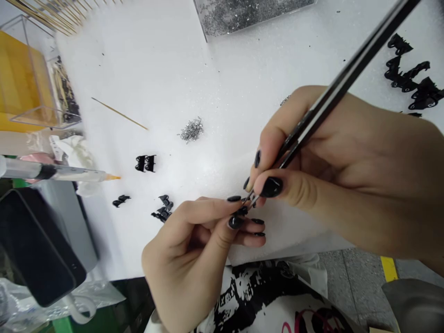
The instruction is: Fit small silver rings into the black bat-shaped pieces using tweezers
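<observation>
Presently, my left hand (196,245) pinches a small black piece (243,211) between thumb and forefinger, no gap left; long axis too covered to read. My right hand (336,152) grips tweezers (362,60) slanting down-left to the piece, tips at it, contact uncertain. Left fingers nearer. Clear tray (200,19), far edge: full of silver bits (256,16). Clear box (45,46), far left: tan and dark scraps (65,88), unidentified.

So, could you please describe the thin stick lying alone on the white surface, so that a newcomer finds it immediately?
On the white work surface, find the small silvery heap above the left hand in the picture. Up and left of it lies a thin tan stick, sloping down rightward. Unlike the sticks clustered in the top-left corner, it lies alone.
</observation>
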{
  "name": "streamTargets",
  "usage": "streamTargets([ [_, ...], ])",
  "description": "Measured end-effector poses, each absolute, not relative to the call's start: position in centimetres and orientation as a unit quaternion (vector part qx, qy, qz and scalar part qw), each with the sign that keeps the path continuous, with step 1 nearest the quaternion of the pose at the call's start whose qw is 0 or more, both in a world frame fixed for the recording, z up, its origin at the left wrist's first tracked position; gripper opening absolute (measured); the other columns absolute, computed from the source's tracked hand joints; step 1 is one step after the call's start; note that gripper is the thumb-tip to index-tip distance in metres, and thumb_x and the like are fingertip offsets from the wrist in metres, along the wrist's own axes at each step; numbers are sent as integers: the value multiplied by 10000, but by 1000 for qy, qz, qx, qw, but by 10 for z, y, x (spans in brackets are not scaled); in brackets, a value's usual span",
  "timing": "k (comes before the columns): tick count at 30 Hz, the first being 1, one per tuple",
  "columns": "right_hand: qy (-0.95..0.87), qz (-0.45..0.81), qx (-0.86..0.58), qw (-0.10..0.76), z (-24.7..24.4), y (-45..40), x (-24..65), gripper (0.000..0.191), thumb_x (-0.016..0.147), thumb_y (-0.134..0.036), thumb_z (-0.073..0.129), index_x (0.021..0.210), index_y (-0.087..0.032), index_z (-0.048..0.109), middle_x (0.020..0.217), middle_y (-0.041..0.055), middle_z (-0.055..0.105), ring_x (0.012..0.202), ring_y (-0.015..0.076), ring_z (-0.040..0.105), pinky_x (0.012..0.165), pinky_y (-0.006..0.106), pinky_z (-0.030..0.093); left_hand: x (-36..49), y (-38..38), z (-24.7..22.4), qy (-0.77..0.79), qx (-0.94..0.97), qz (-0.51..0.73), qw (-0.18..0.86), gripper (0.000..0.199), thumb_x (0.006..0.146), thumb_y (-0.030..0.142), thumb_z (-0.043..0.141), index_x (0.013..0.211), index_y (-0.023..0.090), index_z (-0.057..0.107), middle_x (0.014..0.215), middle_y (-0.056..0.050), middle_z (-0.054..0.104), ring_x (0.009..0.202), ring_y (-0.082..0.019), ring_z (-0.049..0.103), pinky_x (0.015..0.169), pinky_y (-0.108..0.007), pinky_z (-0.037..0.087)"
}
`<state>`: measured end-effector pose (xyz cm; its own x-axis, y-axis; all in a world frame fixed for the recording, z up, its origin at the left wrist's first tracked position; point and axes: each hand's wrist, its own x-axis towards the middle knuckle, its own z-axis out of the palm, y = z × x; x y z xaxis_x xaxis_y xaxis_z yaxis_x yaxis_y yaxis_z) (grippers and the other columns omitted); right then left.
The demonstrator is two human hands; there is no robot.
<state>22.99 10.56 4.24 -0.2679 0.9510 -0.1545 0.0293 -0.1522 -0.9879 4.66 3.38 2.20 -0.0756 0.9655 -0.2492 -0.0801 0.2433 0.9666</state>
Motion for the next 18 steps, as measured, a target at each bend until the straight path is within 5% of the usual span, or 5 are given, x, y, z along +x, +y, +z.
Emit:
streamTargets([
  [7, -521, 604, -463, 388, 42, 113, 231, 352, 857, 9, 819, 699, -236, 622, 680, -89, 675, 541, 50, 597, 441, 179, 510, 50, 35, 21, 557, 377, 488, 557, 213, 1004, 69, 796, 974, 270, 860, 898, 49, 862, 656, -130, 840, 687, -132, 718],
  [18, -613, 533, -435, 389, 34, 105, 234, 383, 963, 35, 736, 860, -297, 574, 743, -107, 639, 622, 57, 634, 528, 147, 526, 46, 32, 16, 528, 407, 493, 560, 286, 1025, 10, 743, 1044, 271, 861, 954, 49, 870, 695, -124, 850, 713, -133, 720],
])
